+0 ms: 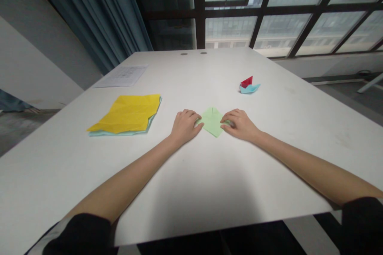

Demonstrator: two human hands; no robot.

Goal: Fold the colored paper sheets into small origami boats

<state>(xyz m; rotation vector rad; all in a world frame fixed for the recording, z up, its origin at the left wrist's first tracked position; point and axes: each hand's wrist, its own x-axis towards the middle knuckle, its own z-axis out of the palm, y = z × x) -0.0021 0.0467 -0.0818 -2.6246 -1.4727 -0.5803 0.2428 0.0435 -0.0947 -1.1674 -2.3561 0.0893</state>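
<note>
A light green folded paper [212,121], diamond-shaped, lies flat on the white table [209,175] in front of me. My left hand [184,125] rests at its left corner, fingers curled, thumb and fingertips pressing the paper's edge. At the right corner my right hand [239,124] pinches the paper between thumb and fingers. Both forearms stretch out from black sleeves.
A stack of creased sheets with a yellow sheet [128,113] on top lies to the left. A printed white sheet [122,76] sits farther back left. A red and light blue folded paper boat [248,85] stands at the back right. Windows and a curtain lie beyond the table.
</note>
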